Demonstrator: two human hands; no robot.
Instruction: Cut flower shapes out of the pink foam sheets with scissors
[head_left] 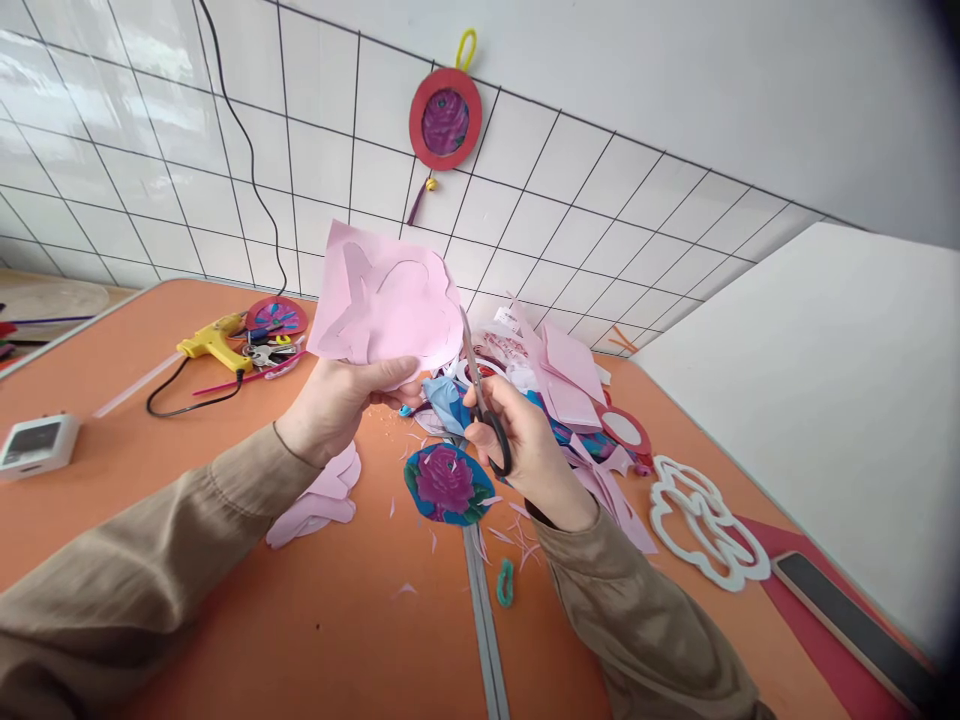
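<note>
My left hand (334,405) pinches the lower edge of a pink paper sheet (382,300) with a pencilled outline, held up above the orange table (225,600). My right hand (525,445) grips black-handled scissors (480,395); the blades point up and meet the sheet's right edge. Below the hands lies a round paper piece with a purple rose (448,485). Pink offcuts (319,500) lie under my left wrist.
A pile of pink and printed paper scraps (566,385) sits behind the hands. A white cut-out shape (705,520) lies at the right. A yellow glue gun (214,340) with its cord, a small white device (37,443) and a red round ornament (445,118) on the wire grid are around.
</note>
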